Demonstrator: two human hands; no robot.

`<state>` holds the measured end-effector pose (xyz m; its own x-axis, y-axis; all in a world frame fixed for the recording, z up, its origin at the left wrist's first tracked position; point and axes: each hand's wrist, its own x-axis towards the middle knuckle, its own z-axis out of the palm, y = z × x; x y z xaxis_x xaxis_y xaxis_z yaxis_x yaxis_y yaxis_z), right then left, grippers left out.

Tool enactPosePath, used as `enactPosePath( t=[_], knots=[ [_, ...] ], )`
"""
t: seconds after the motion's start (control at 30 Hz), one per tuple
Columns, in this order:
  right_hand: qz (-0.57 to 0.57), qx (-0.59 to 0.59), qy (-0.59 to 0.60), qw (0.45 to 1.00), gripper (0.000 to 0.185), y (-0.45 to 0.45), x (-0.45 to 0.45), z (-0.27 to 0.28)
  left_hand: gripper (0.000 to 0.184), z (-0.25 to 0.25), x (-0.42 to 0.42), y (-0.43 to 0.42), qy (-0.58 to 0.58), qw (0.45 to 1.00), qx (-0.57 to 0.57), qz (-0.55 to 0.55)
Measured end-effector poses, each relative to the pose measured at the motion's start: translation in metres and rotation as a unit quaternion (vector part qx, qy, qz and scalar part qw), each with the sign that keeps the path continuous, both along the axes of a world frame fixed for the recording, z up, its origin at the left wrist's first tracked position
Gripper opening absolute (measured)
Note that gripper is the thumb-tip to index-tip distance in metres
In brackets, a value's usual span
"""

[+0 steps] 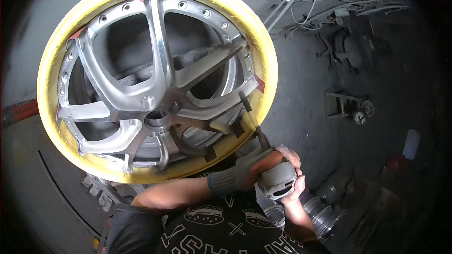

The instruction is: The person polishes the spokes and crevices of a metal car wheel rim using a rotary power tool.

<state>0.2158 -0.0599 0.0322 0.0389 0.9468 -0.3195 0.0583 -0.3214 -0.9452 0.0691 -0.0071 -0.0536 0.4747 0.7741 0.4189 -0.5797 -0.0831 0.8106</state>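
Note:
A large multi-spoke alloy wheel rim [155, 94] fills the upper left, its outer lip wrapped in yellow tape [49, 77]. Bare metal shows on the spokes, and reddish patches sit at some spoke ends. Below its right side, my left hand [247, 169], in a grey knit glove, is closed around a grey straight grinder [278, 178]. My right hand [297, 186] grips the grinder's rear body from the right. The tool's long, thin shaft [252, 115] points up and left, its dark tip over the rim's lower right spoke. Whether the tip touches metal I cannot tell.
Several more rims [325, 214] lie on the floor at lower right. Cables and hoses [310, 0] hang at upper right. A small metal frame [346, 106] stands on the dark floor. A red bar [21, 111] is behind the rim at left.

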Motion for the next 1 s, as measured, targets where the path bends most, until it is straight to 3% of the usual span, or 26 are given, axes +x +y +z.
enactPosePath(
  t=[0.13,0.33,0.4,0.47,0.57,0.63,0.73,1.0],
  knots=[
    [0.038,-0.012,-0.022,0.999,0.104,-0.01,-0.019,0.007,0.044,-0.032,-0.007,-0.047,0.076,0.997,-0.029,0.008],
    [0.054,0.026,-0.061,0.996,0.104,-0.021,-0.054,0.01,0.042,-0.047,-0.027,-0.07,0.068,0.99,0.034,0.115],
    [0.056,0.049,-0.093,0.993,0.102,-0.025,-0.062,0.009,0.037,-0.029,-0.043,-0.068,-0.044,0.984,-0.17,-0.041],
    [0.06,0.073,-0.126,0.987,0.101,-0.03,-0.072,0.009,0.034,-0.006,-0.062,-0.06,-0.149,0.9,-0.36,-0.194],
    [0.086,0.09,-0.14,0.982,0.098,-0.037,-0.086,0.011,0.033,-0.004,-0.082,-0.069,-0.217,0.798,-0.486,-0.282],
    [0.074,0.084,-0.141,0.984,0.098,-0.043,-0.096,0.011,0.033,-0.004,-0.09,-0.072,-0.236,0.762,-0.525,-0.298],
    [0.056,0.071,-0.149,0.985,0.097,-0.05,-0.113,0.014,0.069,-0.003,-0.1,-0.066,-0.357,0.696,-0.493,-0.381],
    [0.062,0.051,-0.163,0.983,0.088,-0.065,-0.138,0.018,0.09,0.019,-0.127,-0.049,-0.359,0.69,-0.479,-0.407]
  ],
)
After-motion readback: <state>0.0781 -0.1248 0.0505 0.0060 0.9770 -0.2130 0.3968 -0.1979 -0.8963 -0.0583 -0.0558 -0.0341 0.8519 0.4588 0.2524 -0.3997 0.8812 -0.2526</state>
